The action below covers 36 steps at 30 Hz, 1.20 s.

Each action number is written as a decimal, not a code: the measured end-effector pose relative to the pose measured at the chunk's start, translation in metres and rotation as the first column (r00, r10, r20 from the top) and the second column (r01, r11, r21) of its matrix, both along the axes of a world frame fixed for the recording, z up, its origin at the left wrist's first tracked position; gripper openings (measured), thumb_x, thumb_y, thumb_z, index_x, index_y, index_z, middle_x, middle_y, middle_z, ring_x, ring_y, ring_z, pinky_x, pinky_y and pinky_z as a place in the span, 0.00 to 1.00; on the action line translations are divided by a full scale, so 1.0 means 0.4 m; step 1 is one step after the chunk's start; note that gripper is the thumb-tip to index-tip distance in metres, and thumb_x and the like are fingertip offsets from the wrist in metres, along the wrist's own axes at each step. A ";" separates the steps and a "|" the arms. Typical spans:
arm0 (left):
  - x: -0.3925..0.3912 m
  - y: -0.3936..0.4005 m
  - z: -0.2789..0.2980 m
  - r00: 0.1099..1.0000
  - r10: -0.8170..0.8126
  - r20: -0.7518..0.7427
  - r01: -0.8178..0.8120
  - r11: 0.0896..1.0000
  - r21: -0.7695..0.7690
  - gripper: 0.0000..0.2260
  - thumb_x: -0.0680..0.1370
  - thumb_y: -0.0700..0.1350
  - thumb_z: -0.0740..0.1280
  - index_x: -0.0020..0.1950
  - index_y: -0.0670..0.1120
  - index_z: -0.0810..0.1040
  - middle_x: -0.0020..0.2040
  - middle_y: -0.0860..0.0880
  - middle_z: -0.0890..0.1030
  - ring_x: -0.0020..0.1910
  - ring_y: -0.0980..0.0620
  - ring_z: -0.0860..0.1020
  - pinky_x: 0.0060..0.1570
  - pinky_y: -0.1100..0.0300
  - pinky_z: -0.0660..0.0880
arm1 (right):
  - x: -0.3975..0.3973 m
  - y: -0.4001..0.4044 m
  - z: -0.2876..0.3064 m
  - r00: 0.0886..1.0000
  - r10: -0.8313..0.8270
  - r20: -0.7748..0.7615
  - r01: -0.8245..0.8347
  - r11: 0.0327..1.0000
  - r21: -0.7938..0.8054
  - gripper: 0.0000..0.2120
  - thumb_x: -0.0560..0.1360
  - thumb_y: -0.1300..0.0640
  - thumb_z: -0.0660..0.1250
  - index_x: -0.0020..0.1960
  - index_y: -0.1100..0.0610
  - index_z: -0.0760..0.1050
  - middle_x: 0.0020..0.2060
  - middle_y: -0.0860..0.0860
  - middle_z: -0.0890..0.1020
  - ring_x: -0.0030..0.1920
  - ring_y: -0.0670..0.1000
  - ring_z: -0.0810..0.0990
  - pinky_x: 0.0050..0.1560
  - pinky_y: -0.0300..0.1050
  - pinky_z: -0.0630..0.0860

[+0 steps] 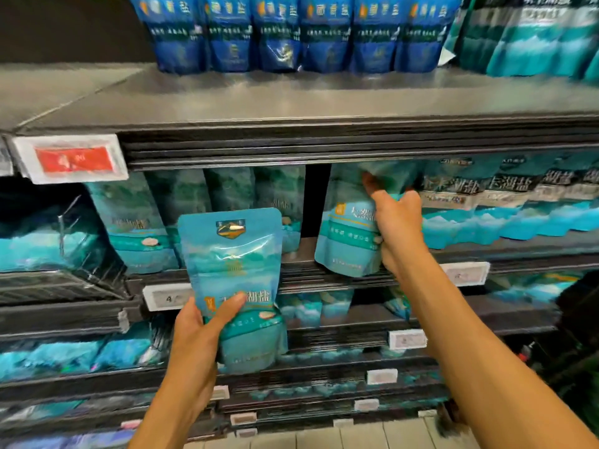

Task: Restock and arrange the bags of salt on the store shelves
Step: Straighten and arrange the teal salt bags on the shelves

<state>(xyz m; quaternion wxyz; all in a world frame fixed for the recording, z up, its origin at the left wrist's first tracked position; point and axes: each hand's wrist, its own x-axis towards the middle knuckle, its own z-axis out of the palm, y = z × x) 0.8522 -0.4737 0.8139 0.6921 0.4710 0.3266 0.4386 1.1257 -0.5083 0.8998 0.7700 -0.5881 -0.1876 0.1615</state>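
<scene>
While the left grip (202, 322) held a teal salt bag (235, 286) upright, the right grip (393, 228) clasped another bag (348, 234) at the shelf edge (298, 273).

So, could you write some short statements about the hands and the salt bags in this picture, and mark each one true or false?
1. The left hand holds a teal salt bag upright in front of the shelves. True.
2. The right hand is empty. False: it grips a teal bag at the edge of the middle shelf.
3. The dark blue bags stand on the top shelf. True.
4. The red price tag hangs at the right end of the shelf. False: it is at the left.
5. A dark gap lies between the bags on the middle shelf. True.
</scene>
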 end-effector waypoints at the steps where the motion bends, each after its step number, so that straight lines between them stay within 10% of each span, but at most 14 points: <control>1: 0.004 0.001 -0.001 1.000 0.013 0.003 -0.013 1.000 -0.004 0.14 0.70 0.46 0.75 0.56 0.53 0.85 0.56 0.44 0.86 0.52 0.42 0.86 0.43 0.48 0.84 | 0.012 0.020 0.004 1.000 0.003 0.002 -0.003 1.000 0.016 0.12 0.74 0.55 0.76 0.46 0.53 0.72 0.41 0.46 0.81 0.36 0.40 0.80 0.38 0.38 0.79; 6: 0.020 -0.009 -0.013 0.995 0.100 -0.002 -0.100 0.993 -0.070 0.18 0.66 0.46 0.76 0.56 0.52 0.84 0.56 0.44 0.86 0.52 0.42 0.86 0.45 0.47 0.84 | 0.019 0.113 0.015 0.992 0.032 0.122 -0.038 0.998 0.048 0.14 0.76 0.61 0.74 0.53 0.49 0.72 0.52 0.47 0.79 0.55 0.50 0.78 0.58 0.45 0.76; 12: 0.035 -0.032 -0.016 0.987 0.163 0.008 -0.161 0.981 -0.105 0.18 0.65 0.45 0.76 0.55 0.52 0.85 0.56 0.45 0.87 0.50 0.45 0.87 0.40 0.51 0.84 | -0.044 0.181 -0.047 0.962 0.101 0.255 -0.129 0.987 0.096 0.12 0.78 0.69 0.69 0.50 0.52 0.74 0.44 0.45 0.80 0.41 0.29 0.80 0.46 0.30 0.76; 20: 0.058 -0.030 -0.015 0.977 0.211 0.011 -0.209 0.974 -0.086 0.15 0.65 0.43 0.75 0.51 0.53 0.87 0.53 0.44 0.87 0.48 0.44 0.87 0.39 0.52 0.84 | -0.082 0.176 -0.064 0.937 0.200 0.287 -0.178 0.979 -0.101 0.05 0.80 0.52 0.68 0.49 0.44 0.73 0.46 0.44 0.79 0.53 0.56 0.80 0.54 0.50 0.74; 23: 0.076 -0.031 -0.012 0.981 0.194 0.022 -0.192 0.979 -0.063 0.16 0.65 0.43 0.75 0.52 0.53 0.87 0.53 0.43 0.87 0.49 0.44 0.87 0.40 0.53 0.84 | -0.071 0.143 -0.070 0.912 0.335 0.237 -0.268 0.924 -0.274 0.23 0.79 0.39 0.65 0.69 0.47 0.71 0.53 0.46 0.78 0.52 0.47 0.76 0.56 0.42 0.70; 26: 0.096 -0.036 -0.007 0.987 0.156 0.026 -0.154 0.987 -0.052 0.17 0.63 0.44 0.76 0.51 0.52 0.87 0.53 0.42 0.87 0.49 0.43 0.87 0.41 0.52 0.84 | -0.066 0.057 -0.064 0.846 0.387 0.366 -0.292 0.911 -0.290 0.20 0.80 0.43 0.65 0.63 0.57 0.72 0.43 0.52 0.81 0.40 0.44 0.78 0.43 0.42 0.72; 29: 0.122 -0.051 -0.010 0.994 0.107 0.020 -0.106 0.993 -0.062 0.15 0.63 0.42 0.76 0.49 0.50 0.88 0.51 0.41 0.87 0.46 0.44 0.87 0.38 0.55 0.83 | -0.066 -0.072 -0.082 0.851 0.323 0.414 -0.275 0.946 -0.172 0.22 0.76 0.39 0.66 0.60 0.55 0.72 0.52 0.54 0.80 0.54 0.49 0.80 0.54 0.46 0.76; 32: 0.162 -0.080 -0.005 1.000 0.014 0.007 -0.014 0.999 -0.048 0.20 0.57 0.45 0.84 0.48 0.49 0.88 0.50 0.39 0.87 0.44 0.45 0.87 0.38 0.55 0.83 | -0.084 -0.187 -0.100 0.770 0.577 0.271 -0.555 0.816 -0.161 0.29 0.69 0.33 0.73 0.64 0.48 0.73 0.55 0.48 0.83 0.54 0.51 0.84 0.51 0.48 0.82; 36: 0.235 -0.125 0.021 0.989 -0.124 -0.079 0.129 0.990 0.059 0.25 0.57 0.55 0.85 0.52 0.54 0.87 0.51 0.45 0.88 0.49 0.48 0.86 0.44 0.60 0.82 | -0.094 -0.248 -0.148 0.704 0.707 0.066 -0.685 0.701 -0.199 0.15 0.70 0.44 0.78 0.56 0.41 0.83 0.54 0.46 0.87 0.55 0.48 0.86 0.45 0.42 0.83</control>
